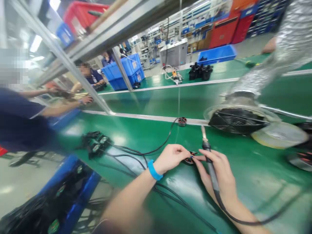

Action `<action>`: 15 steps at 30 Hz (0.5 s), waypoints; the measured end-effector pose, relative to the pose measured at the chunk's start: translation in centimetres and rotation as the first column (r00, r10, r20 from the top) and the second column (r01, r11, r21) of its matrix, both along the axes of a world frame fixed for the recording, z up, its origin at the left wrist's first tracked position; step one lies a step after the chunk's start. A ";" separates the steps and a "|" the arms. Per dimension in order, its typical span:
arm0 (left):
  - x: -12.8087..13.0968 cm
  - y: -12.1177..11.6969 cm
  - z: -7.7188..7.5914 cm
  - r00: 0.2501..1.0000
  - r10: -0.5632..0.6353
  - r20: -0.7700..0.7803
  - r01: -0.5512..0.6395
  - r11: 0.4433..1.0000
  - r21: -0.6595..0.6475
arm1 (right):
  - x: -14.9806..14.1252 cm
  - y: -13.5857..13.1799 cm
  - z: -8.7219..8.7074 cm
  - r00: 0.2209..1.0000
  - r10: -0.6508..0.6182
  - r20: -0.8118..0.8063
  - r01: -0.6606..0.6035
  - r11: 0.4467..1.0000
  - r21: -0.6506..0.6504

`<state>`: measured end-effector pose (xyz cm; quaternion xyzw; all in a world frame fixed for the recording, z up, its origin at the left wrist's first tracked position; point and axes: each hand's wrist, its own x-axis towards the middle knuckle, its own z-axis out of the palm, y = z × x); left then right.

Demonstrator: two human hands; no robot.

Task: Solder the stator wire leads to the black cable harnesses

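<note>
My left hand (170,158), with a blue band (155,170) at the wrist, is closed in a pinch at a small round black part with copper-coloured windings (188,161), which looks like a motor. The fingertips cover much of this part. In my right hand (220,172) a soldering iron (212,174) is held, its metal tip pointing up and away from me. The thumb and a fingertip of that hand also touch the right side of the round part. A similar round part (182,121) with a black cable sits farther back, by the metal strip.
Black cables (143,152) run across the green bench to black housings (96,144) on the left. A fan with a foil duct (237,122) stands at right. A blue crate of black parts (70,191) is at lower left. Co-workers' arms (63,107) reach over the bench at left.
</note>
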<state>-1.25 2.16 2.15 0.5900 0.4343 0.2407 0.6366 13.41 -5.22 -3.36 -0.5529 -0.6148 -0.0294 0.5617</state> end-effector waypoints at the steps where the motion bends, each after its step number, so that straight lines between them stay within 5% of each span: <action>1: 0.0 -0.3 0.1 1.000 -0.001 -0.001 0.001 1.000 0.007 | -0.1 -0.2 0.1 1.000 -0.008 -0.012 0.008 1.000 -0.003; 8: -0.2 -0.5 -0.2 0.999 -0.028 -0.046 0.031 0.997 0.064 | 0.1 -0.5 0.1 0.990 0.062 -0.127 -0.073 0.994 -0.080; 15: -0.2 -0.9 -0.3 0.994 0.006 -0.113 0.003 0.996 0.084 | 0.8 -2.1 1.6 0.974 0.022 -0.226 -0.025 1.000 -0.008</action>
